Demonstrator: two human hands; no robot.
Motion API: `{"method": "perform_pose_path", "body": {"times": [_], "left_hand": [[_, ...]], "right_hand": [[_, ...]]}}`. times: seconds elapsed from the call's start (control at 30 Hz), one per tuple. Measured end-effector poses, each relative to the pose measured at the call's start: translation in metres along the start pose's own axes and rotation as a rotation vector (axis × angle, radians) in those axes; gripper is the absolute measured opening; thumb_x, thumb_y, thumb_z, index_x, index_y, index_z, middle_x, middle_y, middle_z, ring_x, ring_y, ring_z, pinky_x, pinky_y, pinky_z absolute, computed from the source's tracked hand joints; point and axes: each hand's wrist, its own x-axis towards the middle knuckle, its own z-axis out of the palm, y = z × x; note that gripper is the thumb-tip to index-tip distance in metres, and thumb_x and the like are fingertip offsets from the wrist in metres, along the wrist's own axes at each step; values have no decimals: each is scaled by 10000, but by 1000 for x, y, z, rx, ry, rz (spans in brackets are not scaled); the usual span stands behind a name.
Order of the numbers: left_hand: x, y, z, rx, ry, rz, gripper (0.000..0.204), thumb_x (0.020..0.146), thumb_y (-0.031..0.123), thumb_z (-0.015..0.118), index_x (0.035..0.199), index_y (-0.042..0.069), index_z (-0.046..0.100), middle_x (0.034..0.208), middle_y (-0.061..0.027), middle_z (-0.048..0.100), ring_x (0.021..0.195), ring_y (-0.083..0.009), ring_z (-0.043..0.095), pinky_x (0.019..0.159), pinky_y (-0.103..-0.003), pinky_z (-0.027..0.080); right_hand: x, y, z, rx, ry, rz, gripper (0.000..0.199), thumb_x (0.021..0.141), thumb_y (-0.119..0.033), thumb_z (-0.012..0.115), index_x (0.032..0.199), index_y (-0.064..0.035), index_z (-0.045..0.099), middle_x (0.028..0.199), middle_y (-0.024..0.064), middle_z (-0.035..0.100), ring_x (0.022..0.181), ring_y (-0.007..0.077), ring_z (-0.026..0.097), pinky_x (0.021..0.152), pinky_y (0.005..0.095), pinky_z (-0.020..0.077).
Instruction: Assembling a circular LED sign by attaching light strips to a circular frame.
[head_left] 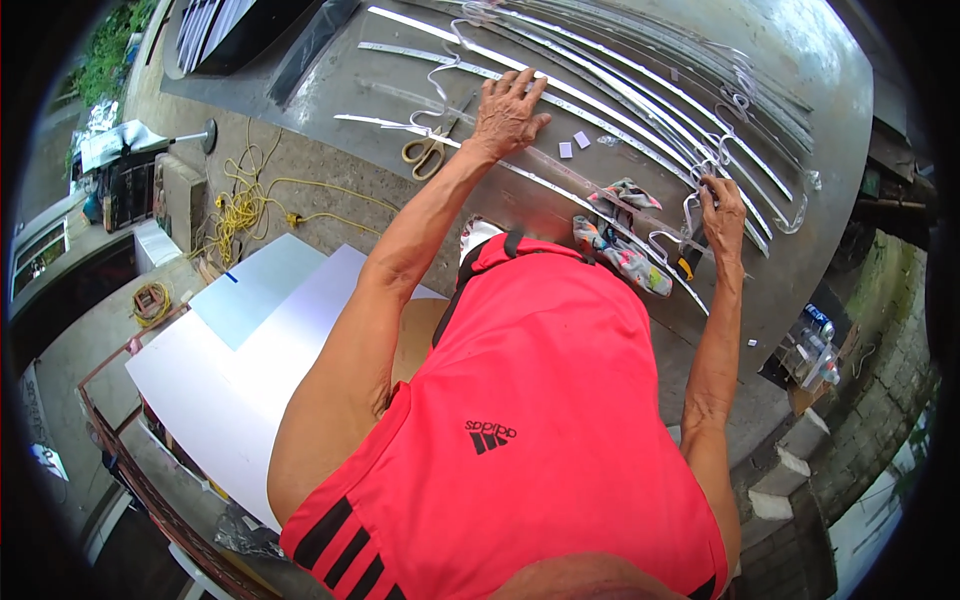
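Strips (410, 23) laid across a grey table (835, 130), hands at two places along them

Seen from the head camera, long thin pale strips run side by side from upper left to lower right. The left hand (510, 112) lies over them, palm down with fingers spread, clenched on nothing. The right hand (722, 205) is near their right-hand ends, beside a loop of white cord (738, 98), its thumb and fingers bent close together; I cannot tell whether it grasps a strip, the cord or neither.

One outer strip (400, 127) lies apart from the main group, nearer the person, passing in front of scissors (436, 142) and over a patterned cloth (630, 262). Two small pale squares (566, 150) sit between that strip and the group, just right of the left hand.

The table's near edge slants down from the upper left toward the person's waist. Past it, yellow cable (240, 215) lies tangled on the floor, with white panels (220, 360) by the left arm. On the right, a stretch of grey surface separates the strip ends and right hand from the table's curved-looking edge; beyond that edge stand bottles (820, 360).
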Motion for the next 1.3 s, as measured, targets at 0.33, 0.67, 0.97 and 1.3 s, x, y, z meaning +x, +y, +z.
{"method": "perform_pose_path", "body": {"times": [0.33,0.67,0.97,1.3], "left_hand": [[-8,3,-10,22,-15,60,497,892,372,746,1356,217,657,1319,-83,592,1304,-342,487,1098,-507,351],[22,53,1,-224,-162,279,519,853,317,774,1340,192,647,1286,-73,616,1236,-303,547,1096,-485,399],[48,141,35,-378,-200,364,534,875,288,762,1382,215,613,1320,-64,601,1234,-298,523,1015,-468,412],[60,145,48,-415,-256,398,387,766,43,723,1124,190,725,1145,-14,657,1111,-259,577,913,-416,428]], "right_hand": [[41,41,-9,-147,157,-129,135,940,-125,660,989,-39,752,1029,130,710,984,338,660,860,424,513],[92,57,-4,-30,-59,261,574,880,-547,721,1123,-27,744,936,139,780,938,284,755,852,393,580],[79,58,-18,83,-136,156,363,905,-343,763,1117,-49,744,959,124,770,893,260,736,799,383,569],[48,54,-12,19,-118,130,350,931,-351,724,1141,-75,673,1002,111,723,902,269,701,826,397,558]]}}
